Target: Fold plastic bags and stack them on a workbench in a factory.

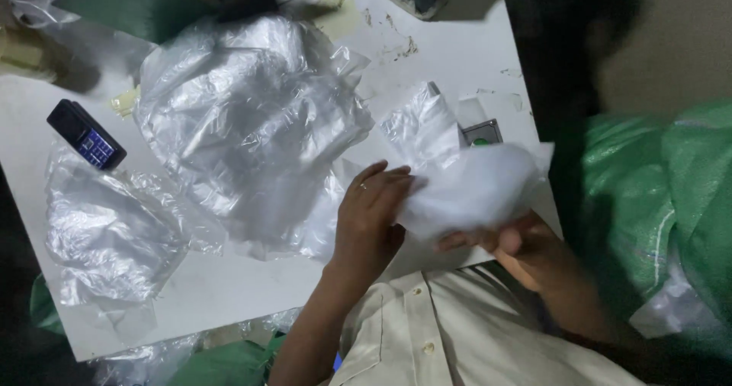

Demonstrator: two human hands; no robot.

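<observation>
Both my hands hold one white plastic bag (476, 184) above the near right part of a white table (229, 287). My left hand (370, 214) grips its left edge with fingers curled over the film. My right hand (507, 245) holds it from underneath, partly hidden by the bag. A crumpled clear plastic bag (419, 123) lies just beyond the held one.
A big heap of clear plastic bags (248, 119) fills the table's middle; a smaller heap (110, 230) lies at left. A small dark keypad phone (85, 134) lies at the left. A small grey box (482, 132) rests by the right edge. A green woven sack (656, 195) stands at right.
</observation>
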